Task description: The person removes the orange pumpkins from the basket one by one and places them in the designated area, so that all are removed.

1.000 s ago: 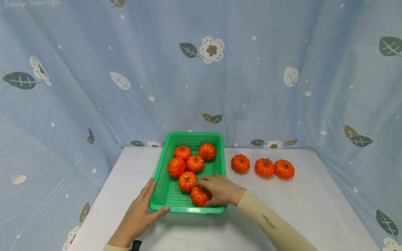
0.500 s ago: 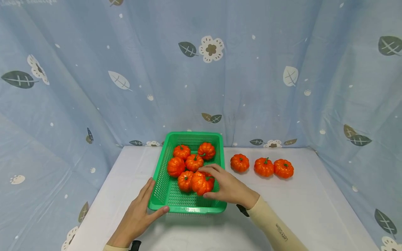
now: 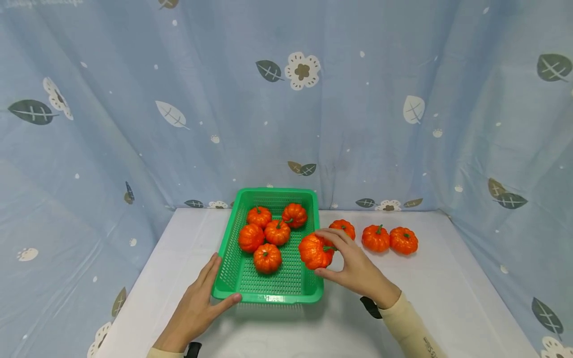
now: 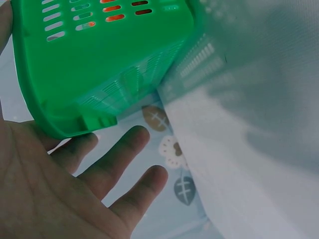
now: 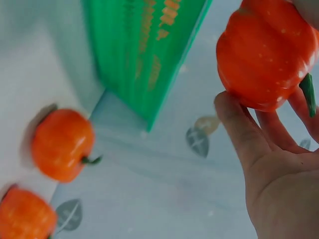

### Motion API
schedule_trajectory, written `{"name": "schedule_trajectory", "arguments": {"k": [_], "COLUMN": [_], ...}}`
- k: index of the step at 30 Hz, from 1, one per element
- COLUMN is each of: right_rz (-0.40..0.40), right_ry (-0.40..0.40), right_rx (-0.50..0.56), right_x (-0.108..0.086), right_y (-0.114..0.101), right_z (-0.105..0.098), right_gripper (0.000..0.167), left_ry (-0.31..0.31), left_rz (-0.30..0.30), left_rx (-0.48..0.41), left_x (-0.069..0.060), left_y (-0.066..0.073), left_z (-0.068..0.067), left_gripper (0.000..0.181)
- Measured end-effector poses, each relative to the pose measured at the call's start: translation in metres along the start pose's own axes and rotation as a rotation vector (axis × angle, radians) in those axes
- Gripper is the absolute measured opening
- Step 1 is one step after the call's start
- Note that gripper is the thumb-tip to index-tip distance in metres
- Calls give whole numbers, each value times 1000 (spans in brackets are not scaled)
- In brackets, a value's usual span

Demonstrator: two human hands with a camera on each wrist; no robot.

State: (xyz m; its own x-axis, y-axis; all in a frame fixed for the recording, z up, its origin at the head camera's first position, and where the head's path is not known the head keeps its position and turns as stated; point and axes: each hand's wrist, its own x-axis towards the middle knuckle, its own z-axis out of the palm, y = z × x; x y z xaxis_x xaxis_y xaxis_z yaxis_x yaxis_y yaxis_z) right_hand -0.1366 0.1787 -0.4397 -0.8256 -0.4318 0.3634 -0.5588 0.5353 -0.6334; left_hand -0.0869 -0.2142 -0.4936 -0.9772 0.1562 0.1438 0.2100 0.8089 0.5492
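A small orange pumpkin (image 3: pixel 315 252) with a green stem is pinched between the thumb and fingers of my right hand (image 3: pixel 358 268), raised over the right rim of a green plastic basket (image 3: pixel 286 298). The right wrist view shows this pumpkin (image 5: pixel 266 55) held at the fingertips, outside the basket wall (image 5: pixel 134 59). My left hand (image 3: pixel 194 303) touches the basket's near left corner, its fingers along the side and its thumb at the front rim. In the left wrist view the left hand's fingers (image 4: pixel 119 159) are extended under the basket corner (image 4: pixel 75 109). Several pumpkins (image 3: pixel 267 258) lie inside the basket.
Three more pumpkins stand on the white table right of the basket: one partly hidden behind my right hand (image 3: pixel 342 227), and two side by side, a nearer-left pumpkin (image 3: pixel 375 238) and a pumpkin at the far right (image 3: pixel 404 241). A blue patterned curtain (image 3: pixel 286 124) hangs behind the table.
My right hand has lifted a pumpkin from the basket's near right corner and carried it up and rightward to above the rim. The left hand has stayed at the basket.
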Motion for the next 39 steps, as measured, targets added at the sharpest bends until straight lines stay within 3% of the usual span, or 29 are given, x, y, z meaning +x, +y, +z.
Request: {"name": "schedule_trajectory", "arguments": {"k": [6, 12, 19, 25, 33, 39], "right_rz": [66, 118, 265, 435, 633, 686], "right_ry": [123, 257, 373, 477, 473, 427], "right_rx": [-48, -200, -220, -211, -234, -275], "right_x": [-25, -53, -82, -105, -123, -129], "right_y": [26, 56, 83, 109, 147, 174], "right_z": [-24, -59, -102, -125, -131, -133], "right_gripper": [81, 87, 93, 92, 95, 94], "left_ry": [-10, -10, 1, -3, 6, 4], "left_rz": [-9, -14, -10, -12, -4, -8], "left_rx": [-6, -1, 2, -5, -7, -6], "left_x": [0, 0, 1, 0, 0, 1], "left_y": [2, 1, -1, -1, -2, -2], "left_z": [-1, 0, 0, 1, 2, 1], "left_gripper": [103, 104, 105, 104, 103, 103]}}
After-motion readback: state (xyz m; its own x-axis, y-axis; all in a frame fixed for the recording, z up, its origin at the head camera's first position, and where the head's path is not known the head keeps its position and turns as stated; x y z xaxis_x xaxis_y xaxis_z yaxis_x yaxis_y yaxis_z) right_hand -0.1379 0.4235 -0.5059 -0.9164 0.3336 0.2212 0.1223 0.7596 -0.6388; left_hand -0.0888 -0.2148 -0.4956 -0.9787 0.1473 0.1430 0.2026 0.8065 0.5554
